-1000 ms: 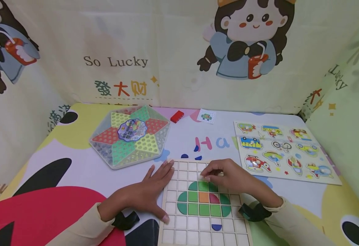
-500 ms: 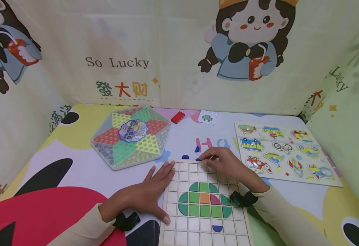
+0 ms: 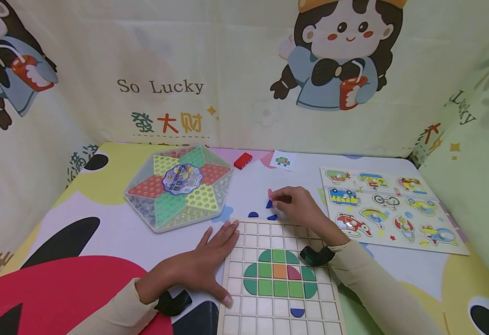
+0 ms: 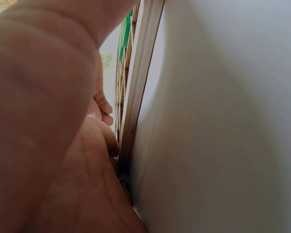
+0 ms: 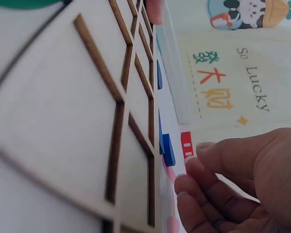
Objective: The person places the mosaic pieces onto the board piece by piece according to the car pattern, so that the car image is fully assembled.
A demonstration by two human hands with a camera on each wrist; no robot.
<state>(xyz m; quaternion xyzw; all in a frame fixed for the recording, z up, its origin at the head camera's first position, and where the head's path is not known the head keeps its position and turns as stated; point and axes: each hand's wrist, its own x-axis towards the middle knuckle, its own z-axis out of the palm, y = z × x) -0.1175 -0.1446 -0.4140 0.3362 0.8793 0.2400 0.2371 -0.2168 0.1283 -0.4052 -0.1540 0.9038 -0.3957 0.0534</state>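
My left hand (image 3: 204, 263) lies with spread fingers along the left edge of a wooden grid board (image 3: 238, 321); its palm fills much of the left wrist view. Green squares (image 3: 280, 288), rounded green pieces (image 3: 250, 286), an orange square (image 3: 279, 271) and a red rounded piece (image 3: 294, 273) sit in the grid's cells. Lower down on it is a blue half-circle piece (image 3: 297, 312). Past the board's far edge, the fingertips of my right hand (image 3: 296, 207) are right at another blue half-circle (image 3: 268, 204). In the right wrist view, its loosely bent fingers show a gap to the blue piece (image 5: 169, 150).
Two more blue half-circles (image 3: 253, 214) lie by the board's far edge. A hexagonal Chinese checkers box (image 3: 144, 214) stands at the back left. Behind are a small red block (image 3: 242, 161) and a pattern card (image 3: 283, 160). A vehicle puzzle board (image 3: 378, 218) lies to the right.
My right hand has moved from over the upper part of the grid to beyond its far edge, reaching a blue half-circle. The left hand has stayed on the board's left edge.
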